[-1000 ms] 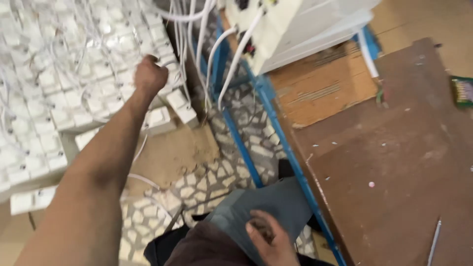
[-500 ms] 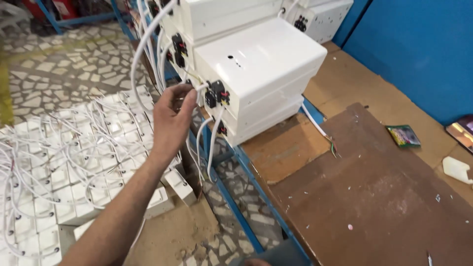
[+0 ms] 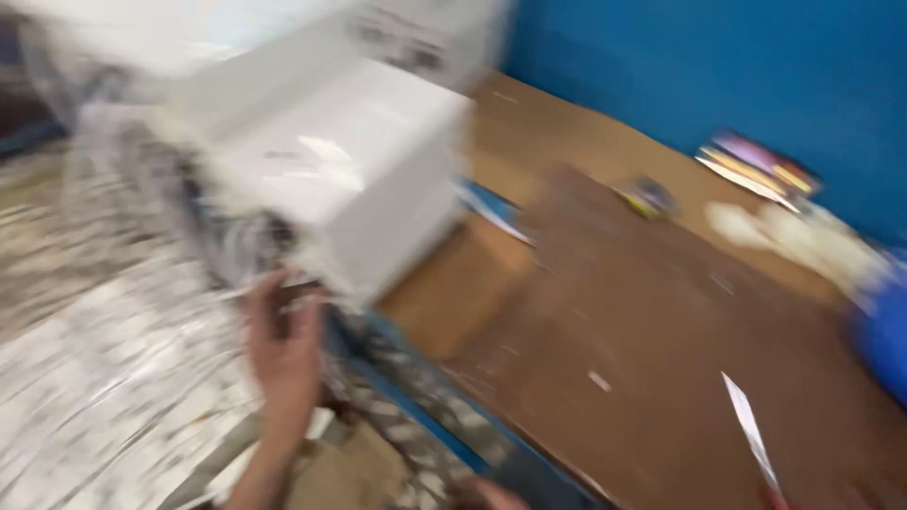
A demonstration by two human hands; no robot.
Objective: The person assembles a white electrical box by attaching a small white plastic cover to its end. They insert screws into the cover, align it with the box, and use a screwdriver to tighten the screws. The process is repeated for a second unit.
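Note:
The whole view is smeared by motion. My left hand (image 3: 283,351) reaches up to the lower front corner of a stack of white boxes (image 3: 350,179), where dark sockets and white cables (image 3: 241,247) hang. Its fingers touch that corner, but the blur hides whether they grip a cable. Only a sliver of my right hand (image 3: 488,494) shows at the bottom edge, low beside the blue frame; its fingers are hidden.
A brown wooden tabletop (image 3: 661,359) on a blue frame (image 3: 425,416) fills the right. On it lie a thin white strip (image 3: 751,430), a small dark object (image 3: 647,196) and flat colourful packets (image 3: 756,168) by the blue wall (image 3: 718,66). White units cover the patterned floor (image 3: 104,378) at left.
The camera has swung right and up. My left hand rose from the white units on the floor to the cables at the box fronts and stays there.

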